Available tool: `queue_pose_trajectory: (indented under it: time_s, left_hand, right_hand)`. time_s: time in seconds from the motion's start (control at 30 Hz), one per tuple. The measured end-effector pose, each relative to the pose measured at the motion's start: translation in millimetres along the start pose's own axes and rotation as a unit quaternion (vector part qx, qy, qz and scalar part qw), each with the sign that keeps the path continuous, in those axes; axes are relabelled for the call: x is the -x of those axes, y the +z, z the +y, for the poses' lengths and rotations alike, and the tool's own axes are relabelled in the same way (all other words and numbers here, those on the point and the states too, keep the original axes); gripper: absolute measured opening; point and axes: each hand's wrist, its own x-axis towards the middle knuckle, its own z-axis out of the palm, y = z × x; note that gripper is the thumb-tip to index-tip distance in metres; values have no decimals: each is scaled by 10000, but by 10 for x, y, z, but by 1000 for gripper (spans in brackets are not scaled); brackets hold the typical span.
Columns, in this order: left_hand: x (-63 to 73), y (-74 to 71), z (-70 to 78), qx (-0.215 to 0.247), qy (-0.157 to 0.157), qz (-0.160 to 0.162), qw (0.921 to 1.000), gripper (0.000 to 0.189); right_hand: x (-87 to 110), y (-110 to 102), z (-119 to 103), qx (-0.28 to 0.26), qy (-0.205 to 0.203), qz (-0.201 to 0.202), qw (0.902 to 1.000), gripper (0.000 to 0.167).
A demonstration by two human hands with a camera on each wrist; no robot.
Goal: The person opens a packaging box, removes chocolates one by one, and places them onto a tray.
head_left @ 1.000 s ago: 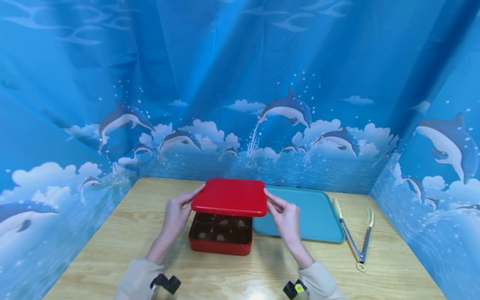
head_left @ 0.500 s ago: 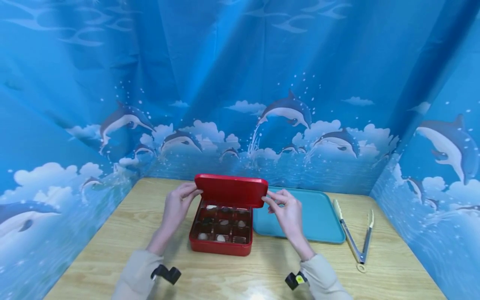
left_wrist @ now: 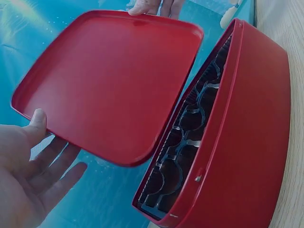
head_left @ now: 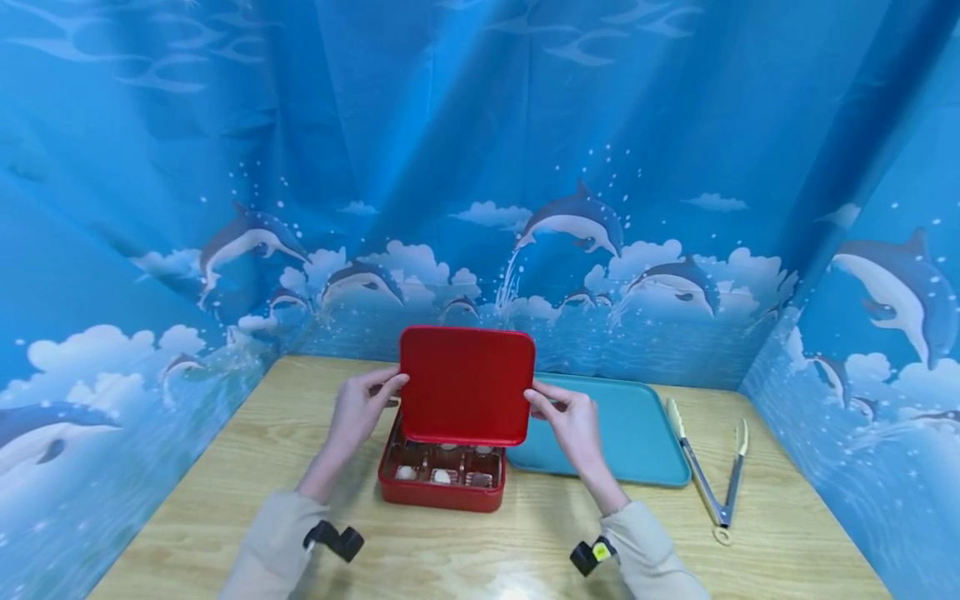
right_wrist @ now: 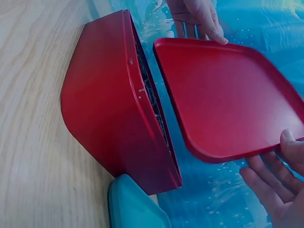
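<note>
A red lid (head_left: 467,385) is held up nearly vertical over the red box (head_left: 441,495), its hollow inner side facing me. My left hand (head_left: 362,407) pinches the lid's left edge, thumb on the inside and fingers behind, as the left wrist view shows. On the opposite edge my right hand (head_left: 570,418) pinches it the same way. The box stands on the table with a clear divided insert (left_wrist: 183,133). Small pale and dark pieces (head_left: 441,476) sit in the front compartments. The lid hides the back of the box in the head view.
A teal tray (head_left: 622,425) lies right of the box, partly behind the lid and right hand. Farther right, spread metal tongs (head_left: 712,475) with cream tips rest on the wooden table (head_left: 225,483). A blue dolphin-print curtain (head_left: 480,167) hangs behind and along both sides.
The lid has tipped up from nearly flat over the box to nearly upright, first baring the compartments, then covering the back ones from view. Both hands have kept their hold on it.
</note>
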Motion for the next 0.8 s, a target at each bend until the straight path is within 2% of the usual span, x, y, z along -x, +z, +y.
queue_pose_trajectory:
  time_s: [0.17, 0.3, 0.57, 0.8]
  left_hand:
    - [-14, 24, -45, 330, -464, -159, 9983, 35]
    - [-10, 42, -72, 303, -784, -211, 9962, 38]
    - [-11, 85, -158, 634, -1028, -479, 9915, 45]
    - [25, 83, -201, 739, -1172, -589, 9886, 42]
  right_hand:
    - [-34, 39, 58, -448, 448, -66, 9980, 35]
    - [-44, 65, 86, -508, 799, -121, 9954, 36]
    - [-59, 65, 155, -848, 1424, -247, 9859, 40]
    - [-35, 72, 166, -1085, 1582, -430, 9805, 44]
